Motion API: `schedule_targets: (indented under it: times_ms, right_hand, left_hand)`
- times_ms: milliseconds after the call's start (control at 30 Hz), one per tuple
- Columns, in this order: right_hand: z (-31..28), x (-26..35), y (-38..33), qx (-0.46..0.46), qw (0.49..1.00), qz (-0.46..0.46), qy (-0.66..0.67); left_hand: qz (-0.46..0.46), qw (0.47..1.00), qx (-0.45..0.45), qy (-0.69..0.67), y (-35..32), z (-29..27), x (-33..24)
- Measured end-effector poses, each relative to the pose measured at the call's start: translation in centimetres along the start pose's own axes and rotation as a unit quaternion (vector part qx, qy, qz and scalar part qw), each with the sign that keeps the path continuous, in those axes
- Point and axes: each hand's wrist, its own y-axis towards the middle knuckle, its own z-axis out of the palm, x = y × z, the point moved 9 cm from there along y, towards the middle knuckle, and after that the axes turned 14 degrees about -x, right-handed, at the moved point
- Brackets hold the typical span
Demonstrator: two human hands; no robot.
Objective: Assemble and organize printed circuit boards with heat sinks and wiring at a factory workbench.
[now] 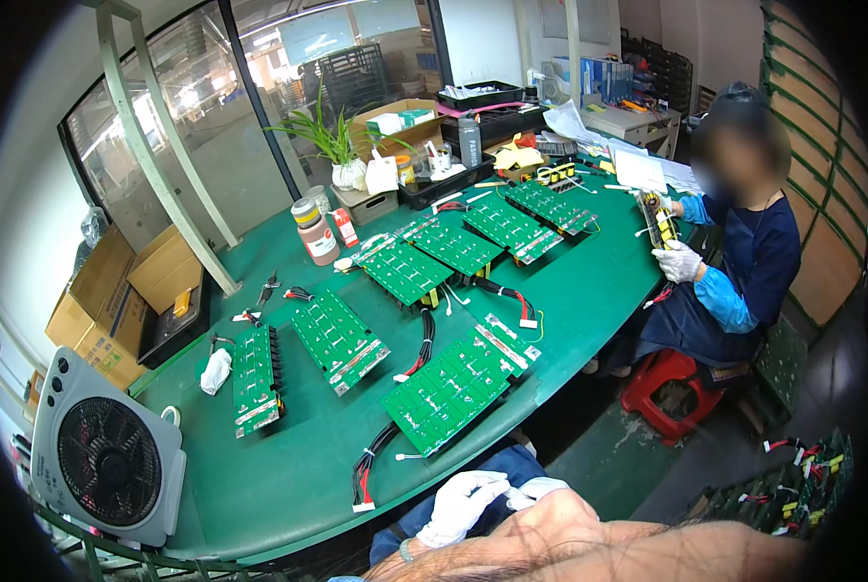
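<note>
Two gloved hands sit low at the bottom edge, off the table and over the lap: the left hand [460, 504] in its white glove has fingers loosely curled and holds nothing, while the right hand [536, 491] is tucked just beside it, touching it, and mostly hidden by the forearm, so I cannot tell how its fingers stand. Nearest to them, up and slightly left on the green table [259, 485], lies the big green circuit board [450, 385], flat, tilted diagonally, its near corner close to the table's edge above the left hand, apart from both hands. From its lower corner a black and red cable bundle [368, 472] runs down toward the table edge, lying between board and hands. A second wire bundle [422, 341] curves off the board's upper left side. Further left rest two more green boards, one angled [338, 339], one narrow and nearly upright in the picture [256, 378], with a crumpled white glove [215, 371] just beside the narrow one. A row of further boards [458, 247] stretches up and to the right across the table. A grey box fan [107, 456] stands at the table's near left corner. Across on the right, another person in blue, seated on a red stool [665, 388], holds a board in white-gloved hands [679, 262].
</note>
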Motion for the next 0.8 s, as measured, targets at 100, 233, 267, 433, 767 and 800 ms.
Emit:
schedule_targets:
  times_ms: [100,233,267,433,767,800]
  right_hand:
    - [-0.1,0.1,0.2,-0.003,1.0,-0.012,-0.015]
    - [-0.4,0.3,0.4,-0.003,0.999,-0.029,-0.027]
    - [-0.5,0.4,0.4,0.0,0.999,-0.035,-0.036]
    - [-0.9,1.1,0.1,0.007,0.997,-0.062,-0.038]
    - [-1.4,0.0,-0.9,0.058,0.998,0.021,-0.003]
    - [-1.5,0.0,-0.8,0.049,0.998,0.03,0.013]
  left_hand:
    - [0.024,0.999,-0.039,0.022,-0.1,-0.4,-0.6]
    - [0.033,0.997,-0.04,0.054,-0.1,-0.5,-0.1]
    - [0.032,0.997,-0.039,0.054,-0.2,-0.5,-0.1]
    - [0.098,0.991,-0.072,0.061,-1.3,-0.6,-1.6]
    - [0.118,0.99,-0.055,0.056,-1.8,-0.5,-4.6]
    - [0.116,0.99,-0.056,0.059,-2.0,-0.5,-5.0]
